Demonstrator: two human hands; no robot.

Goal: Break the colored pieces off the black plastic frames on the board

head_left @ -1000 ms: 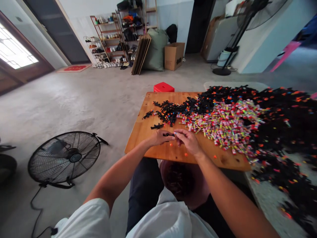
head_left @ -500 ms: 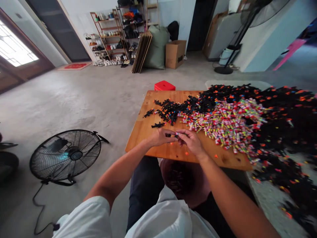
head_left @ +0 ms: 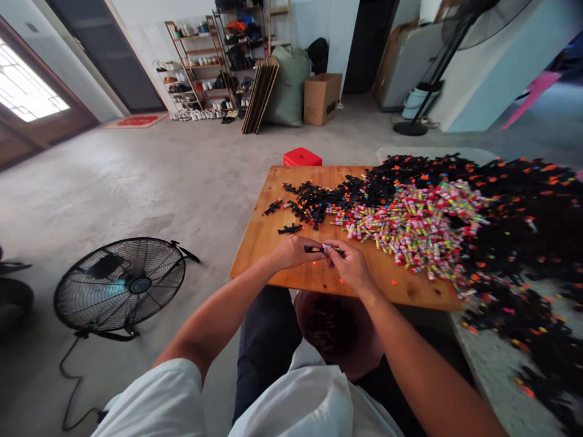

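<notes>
At the near edge of the wooden desk (head_left: 264, 243) the left hand (head_left: 294, 252) and right hand (head_left: 350, 264) meet, fingers of both pinched on one small black piece (head_left: 315, 249) held just above the wood; a lone black part (head_left: 290, 229) lies near, at eleven o'clock from them. Farther, at one o'clock, spreads the heap of coloured pieces (head_left: 410, 224), ringed by the black pile (head_left: 514, 206); beyond the desk's far edge stands a red stool (head_left: 302, 158).

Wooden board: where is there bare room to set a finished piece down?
Bare wood on the board lies left of the left hand, below the loose black pieces. A strip lies right of the right hand. The colourful pile crowds the right half.
</notes>
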